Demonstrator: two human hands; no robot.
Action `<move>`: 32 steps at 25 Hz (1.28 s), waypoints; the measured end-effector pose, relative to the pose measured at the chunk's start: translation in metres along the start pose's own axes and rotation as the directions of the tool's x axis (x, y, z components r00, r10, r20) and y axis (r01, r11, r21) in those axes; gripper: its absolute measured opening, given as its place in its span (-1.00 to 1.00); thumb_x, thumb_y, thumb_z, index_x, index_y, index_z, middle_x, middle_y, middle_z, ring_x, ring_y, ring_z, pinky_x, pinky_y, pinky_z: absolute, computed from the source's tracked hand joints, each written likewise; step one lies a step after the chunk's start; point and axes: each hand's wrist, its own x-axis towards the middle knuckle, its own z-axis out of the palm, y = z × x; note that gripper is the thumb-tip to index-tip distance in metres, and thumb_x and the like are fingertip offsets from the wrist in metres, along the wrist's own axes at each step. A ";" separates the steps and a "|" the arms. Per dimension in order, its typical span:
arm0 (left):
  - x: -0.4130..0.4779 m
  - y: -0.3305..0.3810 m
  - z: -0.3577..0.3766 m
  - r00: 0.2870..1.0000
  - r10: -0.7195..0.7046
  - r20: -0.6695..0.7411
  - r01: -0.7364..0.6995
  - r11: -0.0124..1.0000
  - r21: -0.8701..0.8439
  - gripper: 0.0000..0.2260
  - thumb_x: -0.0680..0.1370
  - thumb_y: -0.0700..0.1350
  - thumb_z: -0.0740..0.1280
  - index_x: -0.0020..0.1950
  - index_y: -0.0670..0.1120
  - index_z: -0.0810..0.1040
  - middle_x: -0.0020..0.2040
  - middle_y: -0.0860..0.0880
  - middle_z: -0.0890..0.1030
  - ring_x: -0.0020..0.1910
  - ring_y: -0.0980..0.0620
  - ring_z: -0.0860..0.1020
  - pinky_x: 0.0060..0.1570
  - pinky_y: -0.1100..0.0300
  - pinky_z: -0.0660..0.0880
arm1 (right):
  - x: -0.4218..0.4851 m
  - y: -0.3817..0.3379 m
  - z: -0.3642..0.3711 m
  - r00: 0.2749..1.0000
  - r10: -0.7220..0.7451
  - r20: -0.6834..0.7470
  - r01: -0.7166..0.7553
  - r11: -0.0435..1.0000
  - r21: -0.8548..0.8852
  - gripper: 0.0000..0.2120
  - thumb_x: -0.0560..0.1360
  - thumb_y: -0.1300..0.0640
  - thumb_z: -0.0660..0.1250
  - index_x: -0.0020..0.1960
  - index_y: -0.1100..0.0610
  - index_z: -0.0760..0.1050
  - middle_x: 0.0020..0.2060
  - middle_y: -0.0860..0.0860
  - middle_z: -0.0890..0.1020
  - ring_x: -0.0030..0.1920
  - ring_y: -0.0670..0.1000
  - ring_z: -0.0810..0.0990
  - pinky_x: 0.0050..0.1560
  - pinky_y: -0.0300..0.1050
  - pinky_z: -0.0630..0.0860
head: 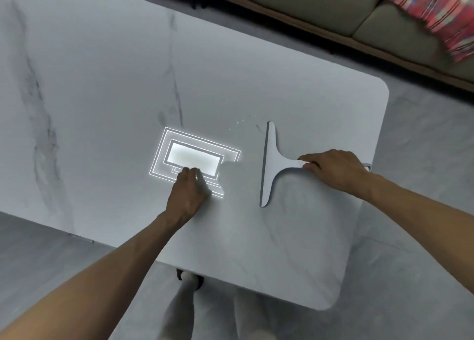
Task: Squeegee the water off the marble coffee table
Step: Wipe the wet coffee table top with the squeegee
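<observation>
Left hand [188, 190] rests fingers-down on the marble table [102, 108]; right hand [333, 170] grips the flat white squeegee [273, 165].

Both bare arms reach forward over the counter, hands well apart.

The left hand [187, 193] lies knuckles up, fingers bunched and curled, their tips pressed down on the counter [102, 95]. The right hand [333, 169] is palm down, wrist bent slightly, with its fingers wrapped over the squeegee handle [287, 163]. Both forearms come in from the lower corners, the right one at a shallower slant.
</observation>
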 end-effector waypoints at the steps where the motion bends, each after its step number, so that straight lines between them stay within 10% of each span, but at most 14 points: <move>1: 0.011 0.012 -0.005 1.000 -0.003 -0.003 0.004 0.998 0.059 -0.57 0.21 -0.23 0.58 0.02 -0.32 0.61 -0.12 -0.24 0.62 -0.13 -0.21 0.62 -0.19 0.09 0.61 | -0.006 0.010 -0.004 1.000 0.023 -0.015 -0.022 0.999 0.023 -0.66 0.61 -0.14 0.04 0.31 -0.23 0.42 0.17 -0.06 0.63 0.14 0.10 0.57 -0.02 -0.04 0.39; 4: 0.044 0.033 -0.008 0.959 -0.248 0.139 0.252 0.968 -0.012 -0.07 0.30 0.07 0.54 0.46 -0.33 0.16 0.39 -0.43 0.27 0.34 -0.45 0.30 0.28 -0.21 0.38 | 0.004 0.016 -0.029 0.997 0.059 -0.053 -0.045 0.971 0.234 -0.69 0.61 -0.14 0.04 0.26 -0.19 0.44 0.08 -0.04 0.64 -0.01 0.10 0.57 -0.11 -0.08 0.33; 9: 0.081 0.023 0.017 0.926 -0.359 0.116 0.365 0.930 -0.036 0.31 0.08 0.20 0.64 0.56 -0.20 -0.09 0.48 -0.49 -0.03 0.40 -0.61 0.06 0.34 -0.35 0.22 | 0.124 -0.038 -0.085 0.992 0.098 -0.080 -0.046 0.867 0.496 -0.61 0.55 -0.02 0.12 0.37 -0.10 0.33 0.16 0.03 0.57 0.10 0.16 0.52 0.04 -0.02 0.45; 16: 0.087 0.012 0.022 0.948 -0.305 0.091 0.303 0.952 0.037 0.32 0.06 0.29 0.59 0.55 -0.21 -0.08 0.46 -0.51 0.03 0.37 -0.61 0.14 0.27 -0.28 0.33 | 0.154 -0.090 -0.066 0.994 -0.020 -0.105 0.060 0.916 0.397 -0.48 0.59 0.13 0.06 0.52 -0.11 0.13 0.26 0.14 0.54 0.21 0.26 0.47 0.16 -0.02 0.38; 25: 0.084 0.018 0.016 0.951 -0.309 0.026 0.309 0.951 0.006 0.24 0.07 0.24 0.62 0.51 -0.22 0.04 0.45 -0.49 0.08 0.36 -0.61 0.16 0.31 -0.32 0.25 | 0.019 0.027 -0.036 0.994 -0.057 0.097 0.045 0.991 0.129 -0.52 0.62 0.04 0.09 0.50 -0.24 0.13 0.21 -0.02 0.59 0.15 0.09 0.56 -0.01 -0.15 0.38; 29: 0.108 0.043 0.014 0.966 -0.256 -0.026 0.256 0.967 -0.008 0.33 -0.02 0.30 0.60 0.52 -0.20 -0.01 0.45 -0.50 0.08 0.38 -0.61 0.12 0.32 -0.39 0.19 | 0.076 0.036 -0.087 0.995 -0.029 -0.094 0.049 0.975 0.217 -0.53 0.59 0.06 0.14 0.48 -0.15 0.23 0.35 0.03 0.50 0.25 0.20 0.52 0.21 -0.07 0.42; 32: 0.129 0.063 0.019 0.973 -0.230 0.001 0.230 0.972 -0.041 0.36 0.00 0.32 0.59 0.53 -0.14 -0.12 0.47 -0.49 0.01 0.40 -0.62 0.05 0.35 -0.39 0.12 | 0.147 0.019 -0.119 0.979 0.106 -0.173 -0.035 0.928 0.370 -0.53 0.56 0.07 0.07 0.45 -0.17 0.23 0.32 0.12 0.50 0.07 0.22 0.54 -0.15 -0.24 0.56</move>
